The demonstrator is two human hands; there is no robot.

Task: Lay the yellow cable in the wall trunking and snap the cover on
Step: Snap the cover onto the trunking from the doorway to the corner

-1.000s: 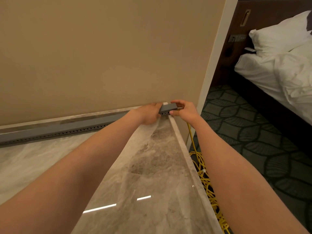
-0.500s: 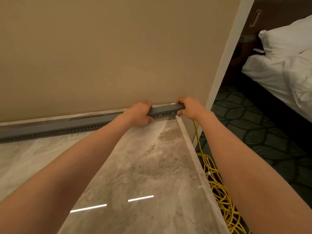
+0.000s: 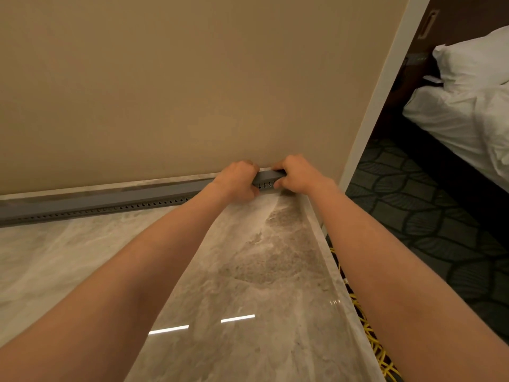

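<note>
A beige wall (image 3: 165, 92) is seen behind a polished marble top (image 3: 248, 271). Along the foot of the wall, on the marble, a grey trunking (image 3: 96, 202) is laid from the left edge to the right corner; a row of small holes is seen on its front side. Near its right end it is gripped by the left hand (image 3: 238, 179), the fingers curled over the top and the thumb pressed on the front. Just beside, the very end is gripped by the right hand (image 3: 296, 175) in the same way. The yellow cable (image 3: 369, 334) is lying in loops on the patterned carpet (image 3: 427, 216), beside the marble edge. Whether any cable is inside the trunking cannot be told. At the far right a bed (image 3: 462, 114) with a white pillow (image 3: 473, 62) is seen.
</note>
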